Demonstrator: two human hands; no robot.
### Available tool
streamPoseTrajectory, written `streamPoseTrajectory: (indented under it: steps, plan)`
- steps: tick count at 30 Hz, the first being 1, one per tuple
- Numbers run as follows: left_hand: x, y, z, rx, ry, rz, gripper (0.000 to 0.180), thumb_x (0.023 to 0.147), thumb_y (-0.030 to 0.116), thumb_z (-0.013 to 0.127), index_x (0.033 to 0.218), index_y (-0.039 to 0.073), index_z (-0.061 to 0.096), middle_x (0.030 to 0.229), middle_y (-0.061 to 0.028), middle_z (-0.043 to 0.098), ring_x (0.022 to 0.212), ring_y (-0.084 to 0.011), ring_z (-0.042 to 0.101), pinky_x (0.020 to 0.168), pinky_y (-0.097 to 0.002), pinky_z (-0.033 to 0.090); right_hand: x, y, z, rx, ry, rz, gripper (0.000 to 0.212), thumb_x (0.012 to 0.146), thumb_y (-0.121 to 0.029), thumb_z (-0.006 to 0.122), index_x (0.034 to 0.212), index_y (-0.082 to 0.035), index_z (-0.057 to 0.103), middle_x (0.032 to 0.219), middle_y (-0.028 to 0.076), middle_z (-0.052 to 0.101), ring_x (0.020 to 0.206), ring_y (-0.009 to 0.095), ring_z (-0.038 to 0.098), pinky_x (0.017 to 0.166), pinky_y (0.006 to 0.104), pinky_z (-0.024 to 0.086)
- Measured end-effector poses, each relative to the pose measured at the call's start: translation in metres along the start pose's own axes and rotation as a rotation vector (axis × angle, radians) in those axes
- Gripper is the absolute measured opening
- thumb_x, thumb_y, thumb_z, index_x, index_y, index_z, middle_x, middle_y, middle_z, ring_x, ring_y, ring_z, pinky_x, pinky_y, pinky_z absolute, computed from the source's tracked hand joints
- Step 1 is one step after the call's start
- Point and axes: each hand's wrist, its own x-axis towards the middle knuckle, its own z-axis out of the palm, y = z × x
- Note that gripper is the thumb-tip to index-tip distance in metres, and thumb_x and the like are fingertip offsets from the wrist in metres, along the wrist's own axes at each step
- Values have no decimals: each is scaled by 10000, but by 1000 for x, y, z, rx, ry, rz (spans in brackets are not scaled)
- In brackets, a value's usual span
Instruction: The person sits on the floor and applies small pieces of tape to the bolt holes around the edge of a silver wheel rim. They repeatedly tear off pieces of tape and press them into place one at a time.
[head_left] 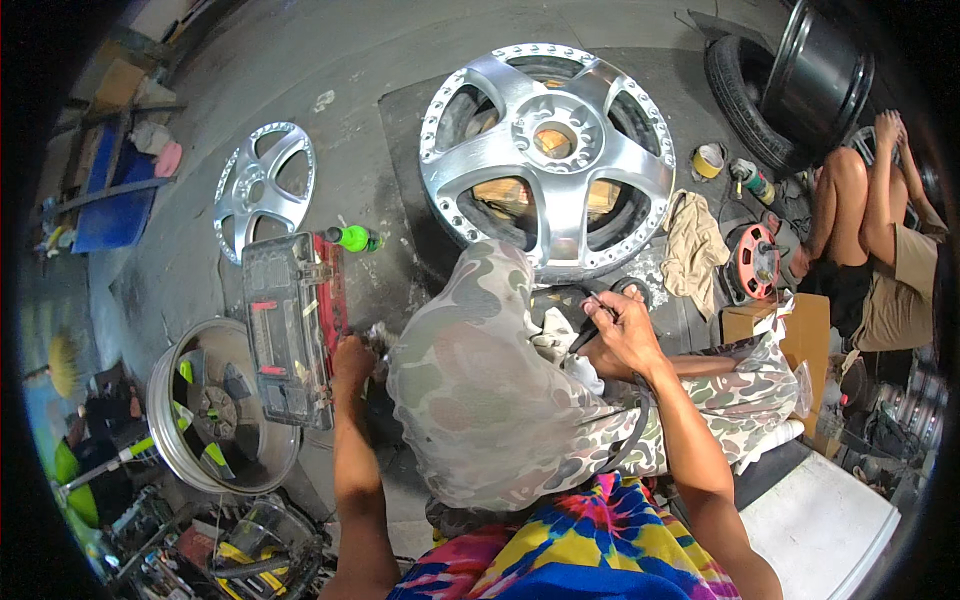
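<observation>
My right hand (622, 332) is closed around a black cord (583, 338), above my camouflage-clad leg and beside a white cloth (553, 336). The cord's other end is hard to follow. My left hand (354, 366) is at the right side of a black and red toolbox (285, 330); its fingers are partly hidden, and whether they hold anything does not show. Ahead of my knees a large silver five-spoke wheel face (548, 160) lies flat on a tyre or rim. Cardboard-coloured pieces are visible through its openings.
A smaller silver wheel face (262, 190) and a green-capped bottle (352, 238) are at left, near a deep rim (222, 405). At right are a beige cloth (692, 250), tape roll (709, 161), orange-red reel (752, 262), tyre (745, 105) and a seated person (890, 240).
</observation>
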Motion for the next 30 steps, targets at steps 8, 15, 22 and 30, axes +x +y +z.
streamPoseTrajectory:
  steps: [8, 15, 22, 30]
  plan:
    - [-7, 119, -160, -209, 15, 313, 340, 947, -46, 542, 1195, 22, 766, 1170, -238, 749, 1067, -442, 721, 957, -449, 568, 0, 5, 5, 24, 23, -43, 276, 1034, -271, 677, 1024, 0, 725, 739, 184, 607, 646, 299, 554, 651, 413, 466]
    - [-128, 330, -357, -616, 259, 1072, 243, 1036, 126, 628, 1166, -31, 760, 1072, -138, 757, 951, -238, 715, 869, -331, 563, -7, 19, 5, 12, 9, 10, 290, 1027, -284, 683, 1049, 2, 729, 776, 202, 642, 679, 326, 581, 684, 421, 484]
    - [-172, 379, -366, -602, -23, 1545, 235, 1037, 150, 632, 1161, 6, 771, 1040, -125, 754, 908, -214, 708, 836, -324, 563, -6, 5, -1, 14, 28, 30, 299, 1021, -284, 682, 1064, 8, 725, 913, 273, 695, 831, 435, 676, 784, 455, 526]
    - [-177, 388, -359, -658, -169, 1566, 227, 1037, 176, 637, 1155, 49, 783, 1003, -109, 752, 860, -187, 700, 798, -315, 563, -2, 30, 16, 15, 89, -101, 244, 1001, -266, 689, 1051, -30, 727, 854, 209, 716, 780, 401, 669, 752, 465, 504]
